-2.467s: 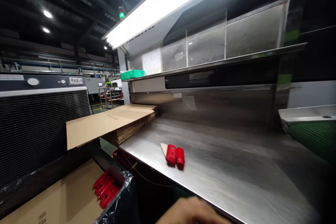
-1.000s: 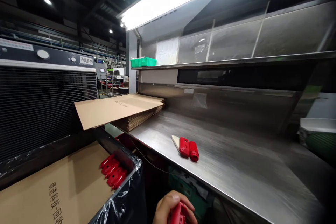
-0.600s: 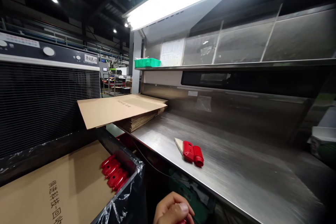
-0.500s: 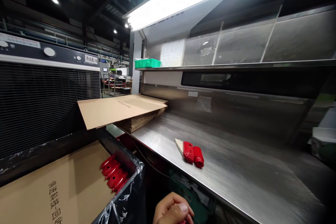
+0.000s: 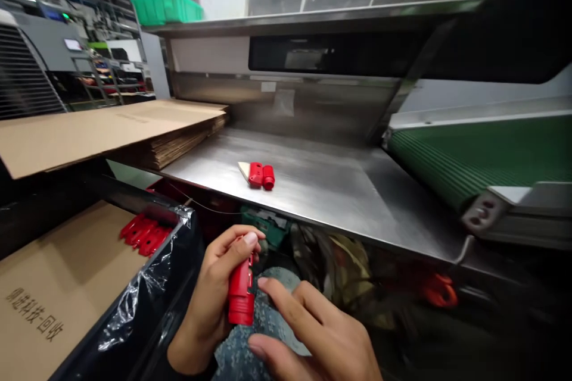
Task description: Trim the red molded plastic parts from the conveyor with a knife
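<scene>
My left hand [image 5: 223,274] is closed around a red plastic housing [image 5: 241,297], holding it upright with its ribbed round end pointing down. Close to its right side is my right hand [image 5: 317,327], with thumb and fingers spread apart and nothing between them. Farther off on the steel table lie two red plastic parts [image 5: 261,175] side by side, beside a pale pointed piece [image 5: 243,169]. To the left, several red plastic housings [image 5: 145,233] rest in a row on a cardboard sheet [image 5: 58,286] inside a black-lined bin.
The bin's plastic-covered wall [image 5: 138,292] rises left of my hands. A cardboard stack [image 5: 183,137] overhangs the left end of the steel table [image 5: 322,184]. A green conveyor belt [image 5: 487,149] stands at the right. On the shelf above is a green tray [image 5: 167,8].
My view has swung right and down, bringing the conveyor in. My left hand has come up with the red housing plainly visible, and my right hand has entered the view.
</scene>
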A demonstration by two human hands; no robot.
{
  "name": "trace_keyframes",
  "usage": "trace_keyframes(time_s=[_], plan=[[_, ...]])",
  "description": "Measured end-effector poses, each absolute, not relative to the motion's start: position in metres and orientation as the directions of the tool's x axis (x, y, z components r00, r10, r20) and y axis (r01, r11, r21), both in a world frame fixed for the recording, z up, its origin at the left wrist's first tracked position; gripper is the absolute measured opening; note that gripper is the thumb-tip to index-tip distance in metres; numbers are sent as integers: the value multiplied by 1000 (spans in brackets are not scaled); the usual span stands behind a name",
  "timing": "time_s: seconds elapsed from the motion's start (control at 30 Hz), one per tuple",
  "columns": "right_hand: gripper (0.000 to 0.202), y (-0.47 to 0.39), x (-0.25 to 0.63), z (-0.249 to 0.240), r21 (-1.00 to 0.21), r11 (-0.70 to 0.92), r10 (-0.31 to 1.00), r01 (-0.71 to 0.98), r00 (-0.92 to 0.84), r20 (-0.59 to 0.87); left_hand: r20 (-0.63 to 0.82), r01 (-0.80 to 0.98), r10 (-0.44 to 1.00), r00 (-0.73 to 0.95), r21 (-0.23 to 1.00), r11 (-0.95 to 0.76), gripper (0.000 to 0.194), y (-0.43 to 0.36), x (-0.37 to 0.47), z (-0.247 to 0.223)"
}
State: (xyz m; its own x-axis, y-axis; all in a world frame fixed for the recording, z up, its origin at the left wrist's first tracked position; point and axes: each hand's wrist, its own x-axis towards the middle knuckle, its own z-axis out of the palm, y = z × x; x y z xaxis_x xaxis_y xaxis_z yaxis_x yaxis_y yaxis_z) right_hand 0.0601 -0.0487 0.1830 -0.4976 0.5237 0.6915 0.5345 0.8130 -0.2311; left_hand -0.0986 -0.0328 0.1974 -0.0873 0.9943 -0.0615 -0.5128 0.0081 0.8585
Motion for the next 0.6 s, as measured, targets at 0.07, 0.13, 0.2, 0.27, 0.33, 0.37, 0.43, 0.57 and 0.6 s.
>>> trace_keyframes(time_s=[0.07,0.13,0.2,0.27,0.33,0.37,0.43,0.57,0.6], plan=[[48,-51,60,187,-229,795,542,561,-489,684,-55,-500,996,-74,866,10,20,-35,-97,200],[49,-54,60,189,-217,792,542,570,-495,679,-47,-483,996,-72,876,7,22,-37,-95,202],[48,-55,61,189,-209,791,543,575,-503,673,-46,-461,997,-62,887,13,22,-39,-94,205],[47,-56,62,189,-200,791,542,578,-511,667,-50,-444,998,-46,895,24,23,-41,-92,208],[45,-56,63,188,-183,792,534,582,-516,670,-63,-436,998,-26,899,46,24,-43,-91,210],[44,-56,64,188,-174,795,526,581,-516,676,-72,-430,997,-19,901,56,25,-43,-91,211],[41,-57,66,188,-168,799,512,578,-506,694,-84,-409,996,-21,910,68,26,-44,-90,212],[43,-59,69,190,-197,805,507,559,-477,718,-82,-394,995,-50,918,56,25,-43,-88,214],[44,-59,69,191,-197,803,509,563,-477,716,-87,-395,995,-50,917,60,25,-43,-87,215]])
